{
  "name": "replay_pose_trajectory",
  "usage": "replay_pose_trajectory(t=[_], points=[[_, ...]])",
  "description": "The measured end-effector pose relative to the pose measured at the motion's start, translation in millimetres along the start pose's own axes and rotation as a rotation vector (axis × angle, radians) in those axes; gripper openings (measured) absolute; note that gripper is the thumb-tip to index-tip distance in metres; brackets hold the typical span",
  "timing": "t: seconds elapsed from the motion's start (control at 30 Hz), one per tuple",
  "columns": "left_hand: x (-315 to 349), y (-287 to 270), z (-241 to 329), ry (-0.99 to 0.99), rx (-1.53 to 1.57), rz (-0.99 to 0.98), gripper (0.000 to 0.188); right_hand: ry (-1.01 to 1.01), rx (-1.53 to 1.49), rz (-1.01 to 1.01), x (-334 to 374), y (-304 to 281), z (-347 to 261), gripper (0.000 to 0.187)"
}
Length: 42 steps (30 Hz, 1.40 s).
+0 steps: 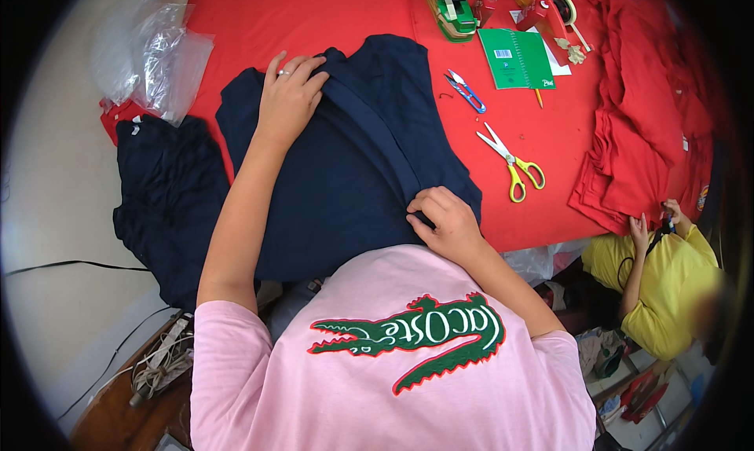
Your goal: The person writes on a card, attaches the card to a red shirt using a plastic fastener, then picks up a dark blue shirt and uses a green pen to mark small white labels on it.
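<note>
Along the left edge of the red-covered worktop, clear plastic bags sit beyond a crumpled navy garment. Just right of it, a second navy garment, sleeveless in outline, is spread out before the person, a long fold slanting across it. The left hand, a ring on it, rests at the fold's far end, fingers slightly apart on the cloth. Nearer the body, the right hand touches the fold's other end, fingers curled; whether they pinch the fabric I cannot tell. Beyond that garment's right side lie blue-handled snips, yellow-handled scissors with blades parted and a green notebook. Farthest right, red garments are piled near a co-worker in yellow.
</note>
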<state>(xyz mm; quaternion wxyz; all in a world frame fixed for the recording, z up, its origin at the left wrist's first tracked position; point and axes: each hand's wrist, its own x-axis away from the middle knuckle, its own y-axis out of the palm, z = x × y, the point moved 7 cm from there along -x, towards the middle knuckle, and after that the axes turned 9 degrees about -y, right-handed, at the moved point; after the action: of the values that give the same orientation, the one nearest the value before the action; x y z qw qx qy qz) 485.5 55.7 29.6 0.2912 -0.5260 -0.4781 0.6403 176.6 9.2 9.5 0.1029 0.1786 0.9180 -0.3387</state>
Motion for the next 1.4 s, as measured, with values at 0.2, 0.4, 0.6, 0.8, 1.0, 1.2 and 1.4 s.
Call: replay_pose_trajectory(t=[0.2,0.4,0.6,0.8,1.0,1.2,1.4], points=[[41,19,-8,-0.196,0.235,-0.044,0.025,-0.043,-0.085,-0.150,15,21,13,0.010],[36,13,0,-0.269,0.172,0.040,0.022,0.285,-0.228,0.160,13,-11,30,0.016],[-20,12,31,-0.101,0.104,-0.012,0.024,0.491,0.219,0.238,30,-39,73,0.038],[-47,67,92,-0.015,0.524,-0.407,0.052,0.693,0.090,0.227,43,-36,88,0.034],[-63,70,126,0.228,0.152,-0.182,0.038,0.688,0.186,0.074,36,-35,76,0.026],[-57,23,78,0.173,0.311,-0.100,0.026,0.386,0.173,0.250,41,-44,56,0.025],[28,6,18,0.009,0.380,-0.201,0.031,-0.024,-0.025,-0.030,30,-18,4,0.020]])
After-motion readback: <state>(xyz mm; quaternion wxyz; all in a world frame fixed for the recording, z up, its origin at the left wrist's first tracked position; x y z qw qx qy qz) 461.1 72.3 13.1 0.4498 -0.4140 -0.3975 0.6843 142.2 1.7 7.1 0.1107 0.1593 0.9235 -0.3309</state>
